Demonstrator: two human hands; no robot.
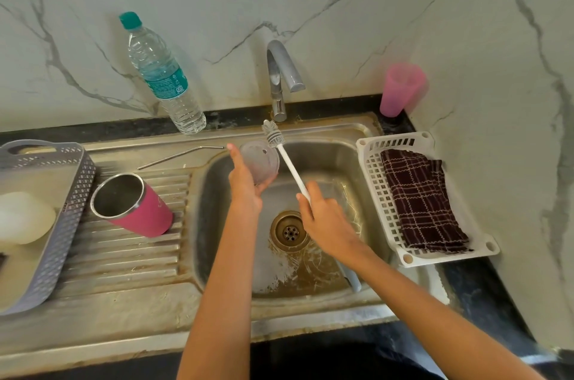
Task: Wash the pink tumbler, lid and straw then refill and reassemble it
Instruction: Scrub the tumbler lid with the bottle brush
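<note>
Over the sink basin point(326, 162), my left hand point(245, 183) holds the clear round lid point(261, 162) on edge, fingers round its rim. My right hand point(323, 218) grips the white handle of a bottle brush point(287, 162), whose grey bristle head rests against the lid's upper right edge. The pink tumbler point(133, 205) stands open and tilted on the ribbed drainboard to the left, its steel inside showing. A bent metal straw point(180, 155) lies on the sink's back ledge, left of the basin.
A clear water bottle point(161, 75) with a green cap stands behind the drainboard. The tap point(281, 81) is above the basin. A pink plastic cup point(400, 90) sits at the back right. A white basket point(372, 180) holds a checked cloth point(422, 202). A grey basket point(62, 208) is at the left.
</note>
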